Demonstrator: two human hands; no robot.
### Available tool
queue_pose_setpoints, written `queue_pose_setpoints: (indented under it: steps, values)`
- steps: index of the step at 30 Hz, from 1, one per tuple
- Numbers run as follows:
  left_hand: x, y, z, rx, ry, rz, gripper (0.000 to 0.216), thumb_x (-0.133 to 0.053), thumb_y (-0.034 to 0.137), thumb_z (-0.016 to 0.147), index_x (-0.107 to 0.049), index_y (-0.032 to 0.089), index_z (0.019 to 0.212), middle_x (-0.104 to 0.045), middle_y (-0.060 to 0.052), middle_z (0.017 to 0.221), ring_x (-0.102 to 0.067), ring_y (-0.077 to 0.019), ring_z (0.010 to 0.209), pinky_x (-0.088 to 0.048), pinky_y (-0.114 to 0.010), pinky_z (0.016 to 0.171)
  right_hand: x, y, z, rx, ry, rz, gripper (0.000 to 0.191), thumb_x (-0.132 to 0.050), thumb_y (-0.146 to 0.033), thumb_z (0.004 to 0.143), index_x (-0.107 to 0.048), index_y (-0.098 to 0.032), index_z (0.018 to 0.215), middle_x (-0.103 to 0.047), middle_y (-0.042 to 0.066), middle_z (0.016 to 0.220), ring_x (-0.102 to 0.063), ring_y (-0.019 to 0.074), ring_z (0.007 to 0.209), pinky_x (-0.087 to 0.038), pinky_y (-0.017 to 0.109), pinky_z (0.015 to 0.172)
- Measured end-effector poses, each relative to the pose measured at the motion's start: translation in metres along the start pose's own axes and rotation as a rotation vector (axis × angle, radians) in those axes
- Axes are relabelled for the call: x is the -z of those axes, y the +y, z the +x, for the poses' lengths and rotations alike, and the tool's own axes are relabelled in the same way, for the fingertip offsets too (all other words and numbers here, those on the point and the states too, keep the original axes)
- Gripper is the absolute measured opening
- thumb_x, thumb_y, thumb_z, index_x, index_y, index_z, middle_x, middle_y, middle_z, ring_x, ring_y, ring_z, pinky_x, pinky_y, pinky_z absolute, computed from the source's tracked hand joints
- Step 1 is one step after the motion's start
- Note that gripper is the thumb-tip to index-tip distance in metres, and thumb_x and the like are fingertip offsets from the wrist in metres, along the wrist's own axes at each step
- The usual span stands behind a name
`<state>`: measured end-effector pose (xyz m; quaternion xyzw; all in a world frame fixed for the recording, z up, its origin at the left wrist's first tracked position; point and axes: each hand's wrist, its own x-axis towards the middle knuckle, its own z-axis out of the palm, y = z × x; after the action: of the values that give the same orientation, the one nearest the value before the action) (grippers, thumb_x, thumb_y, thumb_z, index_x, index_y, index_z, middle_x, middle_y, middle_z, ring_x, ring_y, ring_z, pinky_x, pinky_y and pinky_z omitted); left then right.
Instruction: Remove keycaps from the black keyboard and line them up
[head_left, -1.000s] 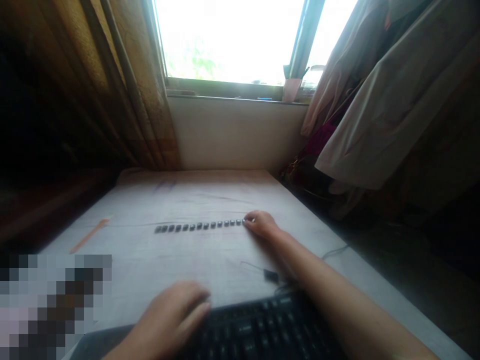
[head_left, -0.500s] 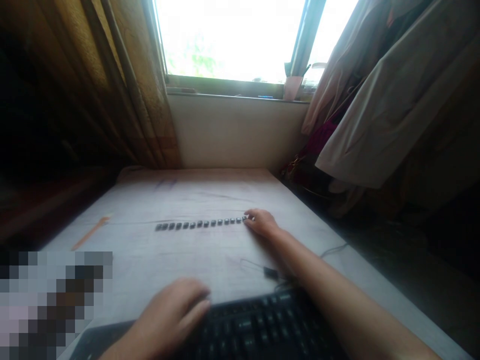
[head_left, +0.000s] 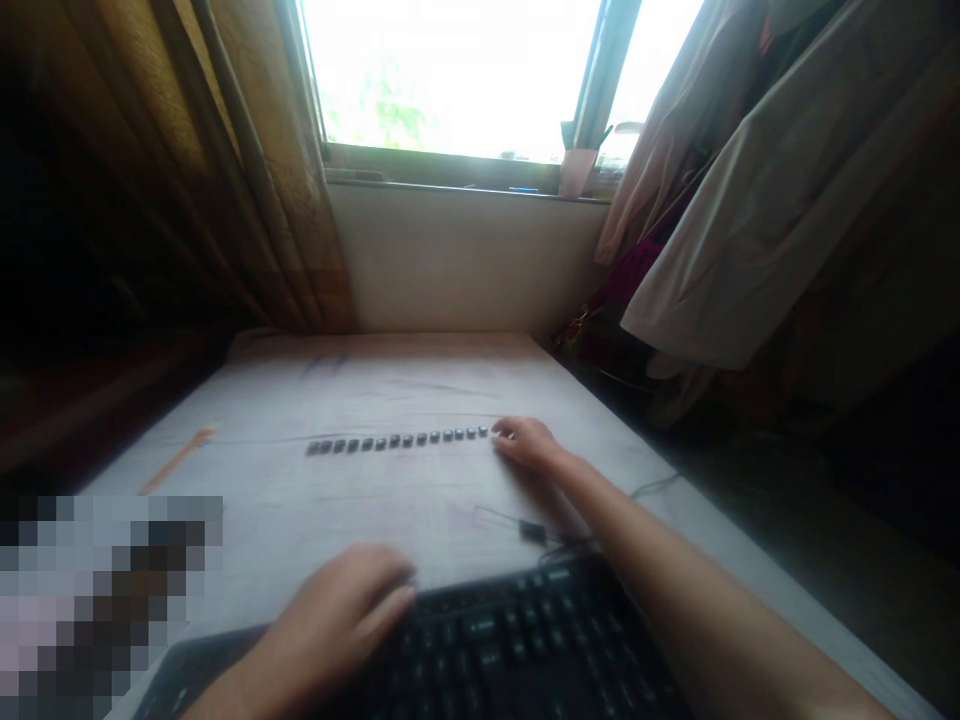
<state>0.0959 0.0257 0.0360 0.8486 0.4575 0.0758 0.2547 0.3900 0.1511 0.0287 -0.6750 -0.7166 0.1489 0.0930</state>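
Observation:
A row of several small dark keycaps [head_left: 394, 441] runs across the white-covered surface. At its right end is my right hand [head_left: 529, 443], its thumb and fingertips slightly apart, just beside the last keycap. Nothing shows clearly between those fingertips. A black keyboard [head_left: 517, 640] lies in front of me, with a darker patch in its middle right where keys do not show. My left hand [head_left: 356, 595] lies over the keyboard's upper left part, fingers bent and thumb near its far edge, holding it. The palm side and the keys under this hand are hidden.
A black cable [head_left: 574, 545] with a small dark block [head_left: 532, 531] lies behind the keyboard. An orange strip [head_left: 178, 460] rests at the left. Curtains [head_left: 255, 180], a window sill with a pink cup [head_left: 576, 172], and hanging clothes [head_left: 720, 220] surround the surface.
My right fingertips have come off the last keycap and sit slightly to its right. My left hand stays on the keyboard. The whole view has shifted a little.

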Motion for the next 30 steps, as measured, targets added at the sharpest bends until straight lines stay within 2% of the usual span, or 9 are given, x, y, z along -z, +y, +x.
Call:
queue_pose_setpoints:
  steps: [4, 7, 11, 21, 26, 30]
  values:
    - [0.001, 0.001, 0.000, -0.013, -0.019, -0.003, 0.029, -0.045, 0.038, 0.093, -0.068, 0.025, 0.103, -0.070, -0.004, 0.104, -0.062, -0.0234, 0.096, -0.048, -0.037, 0.086, 0.018, 0.006, -0.033, 0.005, -0.135, 0.008, 0.014, -0.063, -0.026, 0.082, -0.074, -0.019, 0.087, -0.073, 0.007, 0.091, -0.065, 0.0209, 0.084, -0.048, 0.028, 0.072]
    - [0.001, 0.000, 0.001, -0.030, -0.024, -0.008, 0.031, -0.044, 0.041, 0.093, -0.068, 0.025, 0.103, -0.070, -0.005, 0.104, -0.062, -0.0243, 0.096, -0.048, -0.039, 0.087, 0.031, 0.010, -0.064, 0.013, -0.292, 0.018, 0.015, -0.066, -0.032, 0.077, -0.075, -0.020, 0.081, -0.074, 0.005, 0.080, -0.066, 0.0191, 0.071, -0.045, 0.026, 0.059]
    - [0.000, -0.004, 0.003, -0.041, -0.018, -0.030, 0.031, -0.045, 0.044, 0.093, -0.069, 0.027, 0.102, -0.071, -0.004, 0.105, -0.063, -0.0251, 0.098, -0.048, -0.040, 0.088, 0.037, 0.007, -0.091, 0.003, -0.403, -0.008, 0.015, -0.072, -0.033, 0.068, -0.076, -0.023, 0.078, -0.073, 0.003, 0.078, -0.065, 0.0193, 0.070, -0.042, 0.025, 0.055]
    - [-0.006, -0.014, 0.004, -0.047, -0.023, -0.016, 0.030, -0.047, 0.046, 0.092, -0.067, 0.029, 0.107, -0.070, -0.002, 0.112, -0.062, -0.0255, 0.104, -0.047, -0.042, 0.094, 0.027, -0.001, -0.097, 0.020, -0.326, -0.119, 0.015, -0.070, -0.024, 0.062, -0.073, -0.023, 0.076, -0.069, 0.004, 0.075, -0.060, 0.0210, 0.069, -0.038, 0.027, 0.056]
    - [-0.006, -0.014, 0.004, -0.045, -0.001, -0.018, 0.030, -0.049, 0.048, 0.090, -0.069, 0.030, 0.105, -0.071, -0.002, 0.111, -0.062, -0.0262, 0.104, -0.048, -0.041, 0.093, 0.026, 0.006, -0.096, 0.058, -0.306, -0.042, 0.014, -0.070, -0.020, 0.061, -0.072, -0.021, 0.075, -0.068, 0.003, 0.072, -0.059, 0.0183, 0.067, -0.037, 0.025, 0.056]
    - [-0.005, -0.013, 0.004, -0.049, 0.001, -0.009, 0.031, -0.050, 0.048, 0.090, -0.070, 0.029, 0.104, -0.071, -0.002, 0.111, -0.063, -0.0260, 0.103, -0.049, -0.040, 0.093, 0.035, 0.009, -0.096, 0.067, -0.262, 0.094, 0.007, -0.061, -0.016, 0.070, -0.067, -0.018, 0.073, -0.065, 0.001, 0.067, -0.058, 0.0143, 0.061, -0.039, 0.023, 0.054]
